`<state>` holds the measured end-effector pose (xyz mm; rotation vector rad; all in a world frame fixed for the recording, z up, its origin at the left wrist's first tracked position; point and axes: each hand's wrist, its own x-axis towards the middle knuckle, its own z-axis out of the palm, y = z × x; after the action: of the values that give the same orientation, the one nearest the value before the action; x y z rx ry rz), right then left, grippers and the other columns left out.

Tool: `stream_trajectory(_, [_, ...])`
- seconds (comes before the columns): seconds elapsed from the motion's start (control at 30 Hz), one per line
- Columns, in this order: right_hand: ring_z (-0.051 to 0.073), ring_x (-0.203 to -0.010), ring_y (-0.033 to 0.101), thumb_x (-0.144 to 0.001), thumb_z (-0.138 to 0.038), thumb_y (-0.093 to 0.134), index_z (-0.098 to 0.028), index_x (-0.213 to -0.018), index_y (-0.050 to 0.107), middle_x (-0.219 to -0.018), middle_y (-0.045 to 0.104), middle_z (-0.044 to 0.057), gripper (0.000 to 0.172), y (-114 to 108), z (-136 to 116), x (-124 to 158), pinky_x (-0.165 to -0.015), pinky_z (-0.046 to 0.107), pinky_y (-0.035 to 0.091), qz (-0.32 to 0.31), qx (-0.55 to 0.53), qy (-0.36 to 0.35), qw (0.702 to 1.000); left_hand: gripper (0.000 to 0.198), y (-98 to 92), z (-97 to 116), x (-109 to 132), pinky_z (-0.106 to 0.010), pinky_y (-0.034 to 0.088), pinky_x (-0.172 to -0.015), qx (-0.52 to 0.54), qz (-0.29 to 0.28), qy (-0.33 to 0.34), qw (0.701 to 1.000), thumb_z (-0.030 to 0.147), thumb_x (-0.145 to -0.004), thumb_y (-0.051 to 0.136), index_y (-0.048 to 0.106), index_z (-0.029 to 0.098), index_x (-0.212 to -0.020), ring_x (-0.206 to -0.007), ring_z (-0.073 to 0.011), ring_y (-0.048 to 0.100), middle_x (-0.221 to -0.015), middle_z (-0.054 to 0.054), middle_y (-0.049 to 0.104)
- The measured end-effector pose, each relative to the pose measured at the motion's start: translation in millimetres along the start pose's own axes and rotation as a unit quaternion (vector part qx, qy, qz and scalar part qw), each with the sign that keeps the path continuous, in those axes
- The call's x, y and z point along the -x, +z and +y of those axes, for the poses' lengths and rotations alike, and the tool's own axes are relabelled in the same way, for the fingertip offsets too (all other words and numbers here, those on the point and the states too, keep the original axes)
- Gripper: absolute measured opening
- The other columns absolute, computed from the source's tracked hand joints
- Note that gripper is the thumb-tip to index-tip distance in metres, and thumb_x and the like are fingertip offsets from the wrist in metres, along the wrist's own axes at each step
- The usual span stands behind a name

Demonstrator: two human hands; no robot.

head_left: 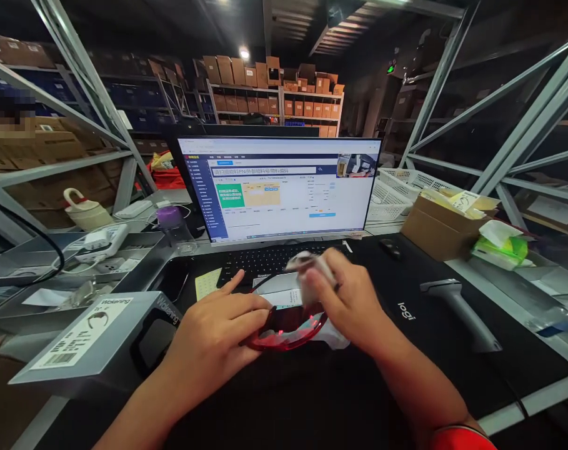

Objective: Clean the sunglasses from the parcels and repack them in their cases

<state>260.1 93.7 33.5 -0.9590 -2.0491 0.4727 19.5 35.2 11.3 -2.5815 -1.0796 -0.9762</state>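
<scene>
A pair of red-lensed glasses (pixel 284 331) lies in front of the keyboard (pixel 274 259), over the black desk mat (pixel 428 325). My left hand (pixel 215 331) grips the glasses at their left end, forefinger stretched out toward the keyboard. My right hand (pixel 347 300) is closed on a small white cloth or wrapper (pixel 309 269), blurred by motion, held just above the right lens. More white material (pixel 333 337) shows beneath the glasses.
A lit monitor (pixel 279 187) stands behind the keyboard. A grey handheld scanner (pixel 462 309) and a mouse (pixel 390 248) lie to the right, near an open cardboard box (pixel 436 228). A grey labelled box (pixel 91 337) sits at the left. Metal shelving surrounds the desk.
</scene>
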Motion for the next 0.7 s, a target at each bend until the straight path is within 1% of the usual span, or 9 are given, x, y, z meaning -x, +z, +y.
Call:
stream_trajectory(0.03, [0.013, -0.059, 0.046, -0.098, -0.047, 0.053, -0.020, -0.080, 0.053, -0.066, 0.053, -0.003, 0.032, -4.4, -2.4, 1.7, -0.056, 0.024, 0.031, -0.101, -0.054, -0.022, 0.993, 0.007, 0.3, -0.6, -0.5, -0.040, 0.025, -0.124, 0.003, -0.006, 0.002, 1.000, 0.017, -0.090, 0.062, 0.067, 0.022, -0.091, -0.081, -0.0106, 0.069, -0.096, 0.004, 0.073])
stream_trajectory(0.1, [0.013, -0.065, 0.052, -0.100, -0.051, 0.050, -0.018, -0.078, 0.058, -0.072, 0.059, -0.001, 0.040, -16.0, -2.1, 2.7, -0.061, 0.023, 0.038, -0.274, -0.174, -0.058, 0.944, 0.008, 0.7, -1.4, -1.2, -0.041, 0.022, -0.125, 0.011, -0.020, 0.008, 1.000, 0.017, -0.091, 0.061, 0.067, 0.022, -0.092, -0.089, -0.0121, 0.069, -0.103, 0.003, 0.074])
stream_trajectory(0.17, [0.014, -0.071, 0.057, -0.104, -0.052, 0.039, -0.015, -0.080, 0.064, -0.078, 0.064, 0.004, 0.050, -25.4, 3.2, 0.8, -0.068, 0.025, 0.043, -0.355, -0.265, -0.061, 0.894, 0.009, 0.9, -1.8, -1.5, -0.044, 0.020, -0.126, 0.020, -0.036, 0.010, 0.999, 0.015, -0.091, 0.060, 0.067, 0.022, -0.093, -0.096, -0.0137, 0.069, -0.108, 0.001, 0.074])
stream_trajectory(0.23, [0.014, -0.073, 0.059, -0.101, -0.048, 0.048, -0.014, -0.086, 0.067, -0.081, 0.067, 0.005, 0.042, -27.0, 9.5, -2.0, -0.069, 0.026, 0.044, -0.379, -0.296, -0.027, 0.877, 0.011, 0.9, -2.7, -1.2, -0.046, 0.018, -0.127, 0.033, -0.046, 0.007, 0.998, 0.013, -0.092, 0.059, 0.067, 0.021, -0.093, -0.101, -0.0149, 0.069, -0.110, -0.001, 0.073])
stream_trajectory(0.3, [0.012, -0.068, 0.057, -0.088, -0.037, 0.072, -0.016, -0.092, 0.064, -0.076, 0.064, 0.000, 0.023, -19.5, 12.8, -3.7, -0.062, 0.022, 0.041, -0.389, -0.297, 0.022, 0.872, 0.012, 0.3, -5.0, -0.2, -0.048, 0.013, -0.128, 0.045, -0.051, 0.010, 0.998, 0.012, -0.092, 0.060, 0.067, 0.022, -0.094, -0.108, -0.0162, 0.068, -0.114, -0.001, 0.073])
stream_trajectory(0.37, [0.010, -0.062, 0.054, -0.075, -0.026, 0.084, -0.018, -0.091, 0.057, -0.071, 0.061, -0.004, 0.032, -5.4, 11.5, -3.1, -0.056, 0.020, 0.037, -0.383, -0.324, 0.068, 0.862, 0.016, -2.1, -8.8, 1.2, -0.049, 0.008, -0.129, 0.038, -0.053, 0.018, 0.998, 0.011, -0.091, 0.060, 0.067, 0.023, -0.099, -0.119, -0.0179, 0.064, -0.123, -0.001, 0.071])
stream_trajectory(0.5, [0.008, -0.057, 0.047, -0.075, -0.023, 0.081, -0.020, -0.079, 0.048, -0.068, 0.057, -0.006, 0.034, 28.3, -2.5, 4.3, -0.053, 0.019, 0.034, -0.343, -0.412, 0.136, 0.833, 0.020, -10.0, -15.6, 3.6, -0.053, 0.003, -0.128, -0.015, -0.067, 0.005, 0.998, 0.007, -0.089, 0.061, 0.067, 0.023, -0.100, -0.128, -0.0211, 0.058, -0.131, -0.002, 0.068])
stream_trajectory(0.63, [0.008, -0.056, 0.043, -0.076, -0.027, 0.079, -0.020, -0.067, 0.044, -0.062, 0.050, -0.006, 0.037, 54.4, -16.0, 10.9, -0.051, 0.019, 0.033, -0.192, -0.367, 0.157, 0.897, 0.017, -8.1, -13.5, 2.3, -0.053, 0.011, -0.128, -0.024, -0.083, 0.013, 0.996, 0.007, -0.089, 0.059, 0.066, 0.021, -0.083, -0.105, -0.0163, 0.067, -0.107, 0.000, 0.072])
stream_trajectory(0.7, [0.008, -0.055, 0.040, -0.074, -0.030, 0.081, -0.020, -0.063, 0.042, -0.059, 0.048, -0.007, 0.042, 58.5, -16.0, 10.0, -0.050, 0.019, 0.031, -0.165, -0.337, 0.150, 0.915, 0.018, -3.4, -10.7, 0.5, -0.051, 0.015, -0.128, -0.027, -0.093, 0.018, 0.995, 0.008, -0.088, 0.060, 0.064, 0.020, -0.075, -0.085, -0.0127, 0.066, -0.084, 0.003, 0.067])
